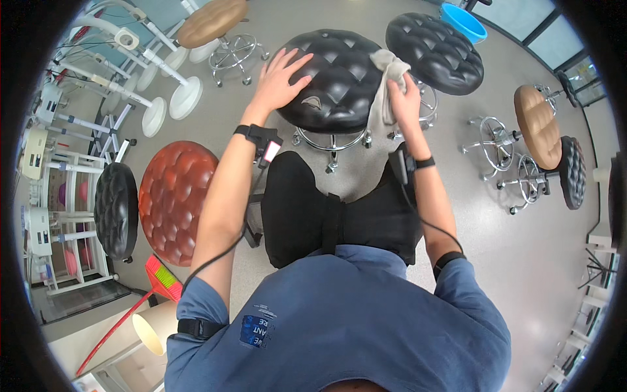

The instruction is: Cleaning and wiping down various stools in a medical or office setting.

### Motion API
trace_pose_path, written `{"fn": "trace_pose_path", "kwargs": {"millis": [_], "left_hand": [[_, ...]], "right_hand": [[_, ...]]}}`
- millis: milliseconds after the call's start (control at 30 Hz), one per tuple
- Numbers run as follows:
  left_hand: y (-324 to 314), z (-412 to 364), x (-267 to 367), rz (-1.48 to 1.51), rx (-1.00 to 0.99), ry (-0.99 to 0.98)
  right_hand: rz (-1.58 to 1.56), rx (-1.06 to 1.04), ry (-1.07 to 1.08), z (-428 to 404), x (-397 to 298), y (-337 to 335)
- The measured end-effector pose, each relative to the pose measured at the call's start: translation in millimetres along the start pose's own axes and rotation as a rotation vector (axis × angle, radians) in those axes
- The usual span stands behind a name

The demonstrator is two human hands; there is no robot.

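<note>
A round stool with a tufted black seat [338,63] stands in front of my knees on a chrome base with casters. A torn patch shows on the near left part of its seat. My left hand [282,81] lies on the seat's left edge, fingers spread, holding nothing. At the right edge of the same seat, my right hand [405,100] grips a light grey cloth [387,66], which hangs down along the rim. Both wrists carry strapped devices with cables.
A second black stool [433,51] stands close behind on the right, near a blue basin [463,22]. Tan stools [536,127] are at right and upper left. A reddish-brown seat [176,203], a black one [116,210], a red broom [161,279] and white lamp stands [186,98] are on the left.
</note>
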State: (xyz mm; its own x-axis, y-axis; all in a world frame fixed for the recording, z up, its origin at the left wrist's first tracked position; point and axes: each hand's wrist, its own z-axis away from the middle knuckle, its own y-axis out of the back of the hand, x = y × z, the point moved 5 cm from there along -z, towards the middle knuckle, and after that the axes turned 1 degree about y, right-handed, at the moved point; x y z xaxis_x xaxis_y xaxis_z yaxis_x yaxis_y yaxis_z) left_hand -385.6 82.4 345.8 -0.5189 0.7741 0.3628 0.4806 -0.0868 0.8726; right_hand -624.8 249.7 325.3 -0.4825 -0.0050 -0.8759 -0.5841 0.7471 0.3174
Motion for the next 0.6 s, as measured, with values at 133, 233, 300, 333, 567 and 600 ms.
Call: {"fn": "trace_pose_path", "kwargs": {"millis": [133, 233, 300, 333, 567, 600], "left_hand": [[-4, 11, 15, -0.019, 0.143, 0.109], [0, 15, 22, -0.029, 0.163, 0.203], [0, 15, 31, -0.077, 0.220, 0.242], [-2, 17, 35, -0.082, 0.225, 0.260], [3, 22, 39, -0.221, 0.197, 0.378], [1, 17, 41, -0.179, 0.211, 0.411]], "right_hand": [[0.056, 0.166, -0.110, -6, -12, -8], [0.154, 0.327, 0.010, 33, -47, -18], [0.230, 0.410, 0.142, 66, -47, -35], [0.193, 0.404, 0.117, 83, -52, -47], [-0.466, 0.282, -0.328, 152, -4, -59], [-0.601, 0.362, -0.477, 156, 19, -57]]}}
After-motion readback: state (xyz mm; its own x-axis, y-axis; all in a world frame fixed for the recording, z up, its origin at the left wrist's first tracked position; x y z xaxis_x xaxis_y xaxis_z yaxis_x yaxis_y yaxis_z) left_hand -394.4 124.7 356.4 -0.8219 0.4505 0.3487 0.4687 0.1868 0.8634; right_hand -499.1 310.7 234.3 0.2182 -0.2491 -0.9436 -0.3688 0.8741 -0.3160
